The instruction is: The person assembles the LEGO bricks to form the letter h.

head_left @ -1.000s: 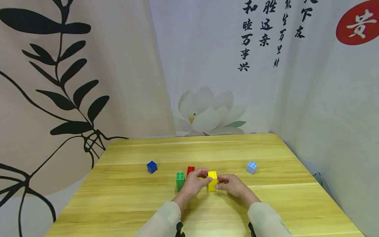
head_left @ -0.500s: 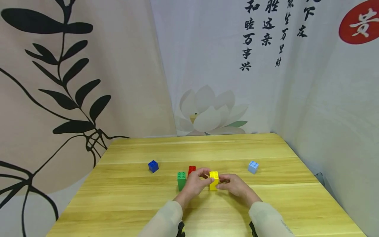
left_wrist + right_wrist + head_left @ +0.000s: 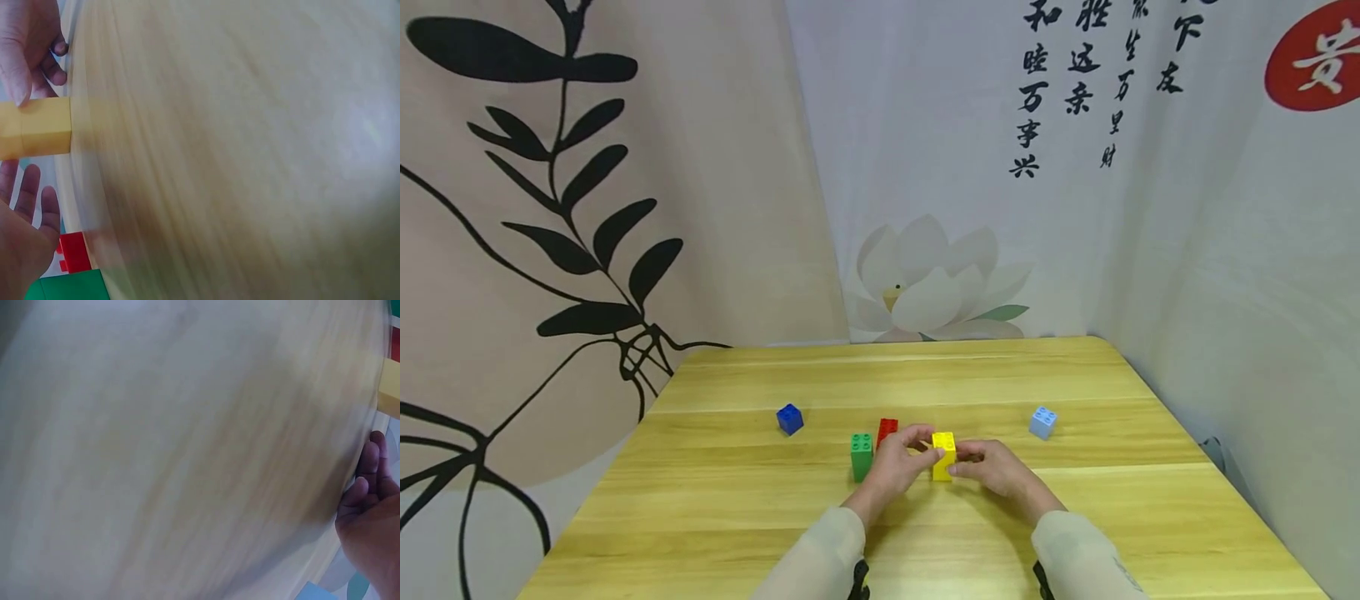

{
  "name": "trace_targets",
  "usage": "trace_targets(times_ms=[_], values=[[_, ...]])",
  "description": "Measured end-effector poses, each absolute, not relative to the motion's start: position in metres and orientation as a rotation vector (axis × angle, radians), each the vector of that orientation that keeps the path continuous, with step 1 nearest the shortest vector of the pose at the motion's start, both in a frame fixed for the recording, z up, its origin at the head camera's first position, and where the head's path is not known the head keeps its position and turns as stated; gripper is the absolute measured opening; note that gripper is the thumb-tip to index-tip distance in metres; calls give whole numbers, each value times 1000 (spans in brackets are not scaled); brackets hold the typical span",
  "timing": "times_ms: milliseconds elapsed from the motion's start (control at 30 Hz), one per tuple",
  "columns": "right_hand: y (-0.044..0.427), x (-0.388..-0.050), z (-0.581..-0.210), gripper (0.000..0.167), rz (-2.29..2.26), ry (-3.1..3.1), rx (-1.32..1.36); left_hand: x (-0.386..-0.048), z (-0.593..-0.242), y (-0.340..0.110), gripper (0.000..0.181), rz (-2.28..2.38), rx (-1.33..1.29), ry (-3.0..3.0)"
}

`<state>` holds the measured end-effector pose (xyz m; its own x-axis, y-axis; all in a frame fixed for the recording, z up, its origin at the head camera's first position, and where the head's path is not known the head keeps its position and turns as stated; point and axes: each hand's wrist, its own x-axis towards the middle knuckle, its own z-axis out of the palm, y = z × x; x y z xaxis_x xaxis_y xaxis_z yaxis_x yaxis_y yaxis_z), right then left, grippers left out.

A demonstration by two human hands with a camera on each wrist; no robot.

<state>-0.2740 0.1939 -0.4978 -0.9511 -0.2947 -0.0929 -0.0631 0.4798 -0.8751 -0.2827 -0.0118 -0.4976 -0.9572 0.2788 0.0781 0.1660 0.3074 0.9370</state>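
Observation:
A tall yellow toy brick stack (image 3: 943, 456) stands on the table between both hands in the head view. In the left wrist view a seam crosses the yellow stack (image 3: 44, 127). My left hand (image 3: 897, 467) holds it from the left, thumb on its near face. From the right, my right hand (image 3: 996, 471) pinches its lower part, the thumb at its edge; its other fingertips are partly hidden. Left of the left hand stand a green brick (image 3: 861, 457) and, just behind, a red brick (image 3: 887, 429), which the hand partly covers.
A dark blue brick (image 3: 789, 419) lies at the back left of the wooden table (image 3: 737, 492). At the back right lies a light blue brick (image 3: 1042, 422). Printed curtains (image 3: 737, 208) hang behind the table.
The whole scene shifts slightly right as the head view turns. Both hands stay at the yellow stack, and no brick visibly moves on the table.

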Motion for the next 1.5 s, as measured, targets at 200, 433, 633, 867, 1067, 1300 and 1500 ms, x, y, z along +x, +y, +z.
trace_targets(times_ms=[200,433,633,867,1067,1300,1500], values=[[192,-272,-499,41,-1472,2500,-280,-281,-499,-15,32,1732,421,2465],[193,-269,-499,43,-1450,2534,-275,-279,-501,-15,36,1745,428,2452],[194,-269,-499,45,-1476,2512,-267,-279,-503,-14,37,1765,438,2426],[193,-269,-498,44,-1478,2497,-253,-278,-499,-14,38,1732,446,2434],[192,-269,-497,43,-1502,2478,-249,-276,-496,-15,38,1704,460,2453],[191,-270,-498,44,-1496,2490,-228,-276,-497,-14,37,1746,446,2439],[190,-270,-498,42,-1480,2522,-216,-276,-497,-14,38,1735,440,2457]])
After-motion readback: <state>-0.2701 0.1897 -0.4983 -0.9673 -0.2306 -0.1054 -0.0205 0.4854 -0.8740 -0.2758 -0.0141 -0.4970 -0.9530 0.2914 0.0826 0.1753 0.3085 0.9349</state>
